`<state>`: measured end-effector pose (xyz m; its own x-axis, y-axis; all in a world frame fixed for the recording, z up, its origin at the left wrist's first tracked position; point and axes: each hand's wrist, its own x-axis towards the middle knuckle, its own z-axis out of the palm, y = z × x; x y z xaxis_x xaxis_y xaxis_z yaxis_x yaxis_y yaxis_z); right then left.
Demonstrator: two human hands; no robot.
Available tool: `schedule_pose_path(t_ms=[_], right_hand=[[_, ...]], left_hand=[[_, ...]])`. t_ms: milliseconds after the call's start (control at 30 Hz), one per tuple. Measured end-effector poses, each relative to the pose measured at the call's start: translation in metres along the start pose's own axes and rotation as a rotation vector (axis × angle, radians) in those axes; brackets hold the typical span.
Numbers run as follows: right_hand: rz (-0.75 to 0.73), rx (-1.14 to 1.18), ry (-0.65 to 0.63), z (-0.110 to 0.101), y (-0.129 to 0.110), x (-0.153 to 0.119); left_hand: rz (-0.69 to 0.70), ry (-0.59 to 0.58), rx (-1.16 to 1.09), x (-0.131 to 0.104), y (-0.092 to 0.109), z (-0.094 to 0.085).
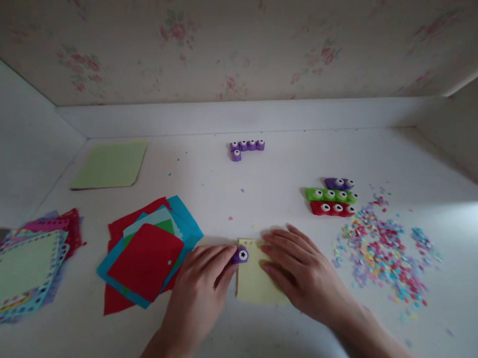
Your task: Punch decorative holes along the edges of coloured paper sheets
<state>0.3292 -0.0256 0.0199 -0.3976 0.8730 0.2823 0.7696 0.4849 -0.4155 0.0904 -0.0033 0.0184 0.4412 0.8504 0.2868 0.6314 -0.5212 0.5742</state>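
Observation:
Between the fingertips of my left hand is a small purple paper punch with a black star on its white top. It sits at the upper left edge of a pale yellow paper sheet. Small punched holes show along the sheet's top edge. My right hand lies over the sheet's right side, fingers stretched out and slightly spread, and hides that part of it.
Left of my hands lie stacked coloured papers and a pile of papers with punched borders. Pale green sheets are farther back. Purple punches stand at the back, more punches at right, beside scattered confetti.

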Motion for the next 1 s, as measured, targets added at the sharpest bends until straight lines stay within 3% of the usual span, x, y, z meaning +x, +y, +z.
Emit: schedule_pose_path(t_ms=[500,1000], right_hand=[[0.039,0.006,-0.083,-0.0029,0.0032,0.0050],[0.054,0.035,-0.073,-0.0037,0.0034,0.0062]], left_hand=[[0.004,-0.031,0.059,0.0001,-0.0070,0.0022],[0.015,-0.027,0.063,0.0029,-0.0063,0.0019]])
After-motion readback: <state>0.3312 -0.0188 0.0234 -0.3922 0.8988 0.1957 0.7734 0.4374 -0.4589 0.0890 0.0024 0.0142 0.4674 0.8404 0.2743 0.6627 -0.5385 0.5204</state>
